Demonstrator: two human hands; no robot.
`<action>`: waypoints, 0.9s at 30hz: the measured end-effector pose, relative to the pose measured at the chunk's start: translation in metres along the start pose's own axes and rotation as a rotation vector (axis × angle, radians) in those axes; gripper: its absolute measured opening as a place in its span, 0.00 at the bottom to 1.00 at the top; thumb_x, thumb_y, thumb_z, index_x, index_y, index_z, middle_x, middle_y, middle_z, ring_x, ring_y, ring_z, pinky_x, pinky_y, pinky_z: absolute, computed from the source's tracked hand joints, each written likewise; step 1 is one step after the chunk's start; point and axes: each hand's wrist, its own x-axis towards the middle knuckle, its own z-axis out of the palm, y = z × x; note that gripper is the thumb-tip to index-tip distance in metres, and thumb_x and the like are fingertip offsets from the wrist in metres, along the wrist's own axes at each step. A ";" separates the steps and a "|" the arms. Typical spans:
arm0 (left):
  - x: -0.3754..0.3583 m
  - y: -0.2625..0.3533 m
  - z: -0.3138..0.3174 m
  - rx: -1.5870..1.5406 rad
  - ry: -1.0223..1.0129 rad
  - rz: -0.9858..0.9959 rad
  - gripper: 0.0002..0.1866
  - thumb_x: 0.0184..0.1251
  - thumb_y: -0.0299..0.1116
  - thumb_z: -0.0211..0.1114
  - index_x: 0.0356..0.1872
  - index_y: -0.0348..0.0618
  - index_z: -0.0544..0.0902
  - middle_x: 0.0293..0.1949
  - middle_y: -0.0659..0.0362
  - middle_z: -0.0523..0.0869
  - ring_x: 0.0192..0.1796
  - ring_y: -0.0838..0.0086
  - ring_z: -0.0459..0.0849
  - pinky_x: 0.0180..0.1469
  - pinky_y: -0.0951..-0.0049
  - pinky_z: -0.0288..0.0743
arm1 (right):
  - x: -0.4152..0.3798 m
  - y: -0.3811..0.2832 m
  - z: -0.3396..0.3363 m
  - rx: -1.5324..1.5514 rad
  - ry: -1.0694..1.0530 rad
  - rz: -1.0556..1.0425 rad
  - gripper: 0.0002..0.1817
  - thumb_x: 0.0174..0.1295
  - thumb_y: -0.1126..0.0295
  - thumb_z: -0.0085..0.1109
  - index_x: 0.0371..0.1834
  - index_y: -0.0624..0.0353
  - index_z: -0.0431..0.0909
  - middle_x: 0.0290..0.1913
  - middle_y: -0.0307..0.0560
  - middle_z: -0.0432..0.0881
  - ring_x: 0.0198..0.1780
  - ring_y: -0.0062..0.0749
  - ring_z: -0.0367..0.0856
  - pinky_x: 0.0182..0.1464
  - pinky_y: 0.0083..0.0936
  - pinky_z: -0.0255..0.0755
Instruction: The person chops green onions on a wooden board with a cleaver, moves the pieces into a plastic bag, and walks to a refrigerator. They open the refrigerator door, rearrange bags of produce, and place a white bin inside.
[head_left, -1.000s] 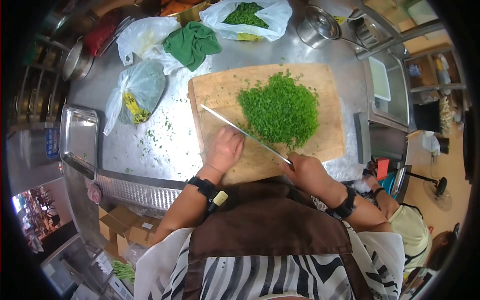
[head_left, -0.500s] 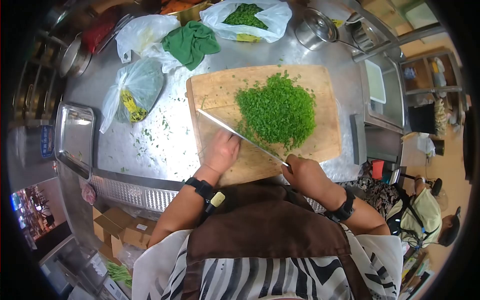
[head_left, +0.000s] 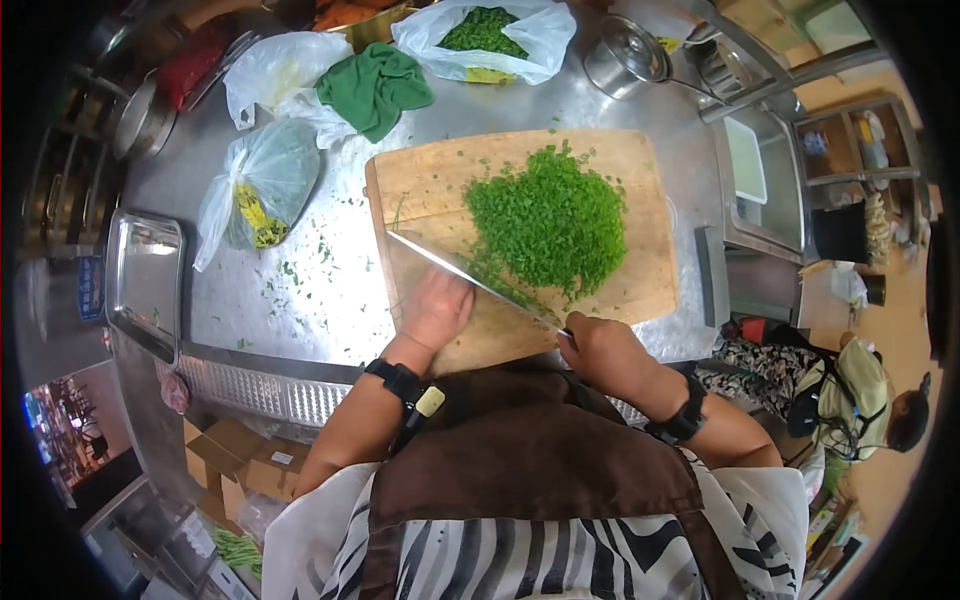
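Stainless steel worktop [head_left: 330, 290] fills the upper half of the frame, its surface scattered with green flecks left of centre. A wooden cutting board [head_left: 640, 180] lies at centre, touching the steel, with a heap of chopped greens [head_left: 545, 222] on its middle and right part.

Knife [head_left: 470, 275]: long blade runs diagonally from the board's left middle down to lower centre, its edge against the near side of the heap. The right hand [head_left: 600, 350] is clenched around the handle at the board's lower edge. The left hand [head_left: 438, 308] lies on the blade's spine with fingers curled down; whether it grips or merely presses cannot be told. Both wrists carry black bands.

Upper part of the frame: a green cloth [head_left: 375, 85] lies on white plastic bags [head_left: 270, 70]; an open bag of greens [head_left: 485, 35] sits at top centre; a lidded steel pot [head_left: 625, 55] stands to its right. A tied bag with yellow and green contents [head_left: 260, 195] lies left of the board, apart from it. A steel tray [head_left: 145, 280] rests at the left edge of the counter.

Lower left shows cardboard boxes [head_left: 235, 455] on the floor below the counter. At lower right, another person [head_left: 860, 400] sits well apart from the worktop. Steel shelving occupies the upper right.
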 end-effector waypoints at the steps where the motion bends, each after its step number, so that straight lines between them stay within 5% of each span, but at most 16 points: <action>1: 0.001 0.000 0.000 -0.003 0.000 0.001 0.05 0.49 0.22 0.64 0.30 0.38 0.81 0.34 0.53 0.78 0.41 0.57 0.78 0.42 0.61 0.75 | 0.002 0.002 0.006 -0.020 0.006 -0.013 0.12 0.62 0.64 0.55 0.32 0.63 0.73 0.25 0.60 0.81 0.28 0.55 0.82 0.33 0.45 0.76; 27: -0.005 0.001 -0.002 0.044 0.022 0.045 0.05 0.48 0.21 0.65 0.28 0.37 0.81 0.34 0.52 0.77 0.39 0.57 0.77 0.41 0.62 0.74 | -0.009 0.005 0.006 0.003 0.002 -0.019 0.12 0.62 0.64 0.55 0.32 0.64 0.72 0.24 0.60 0.80 0.27 0.57 0.81 0.32 0.46 0.76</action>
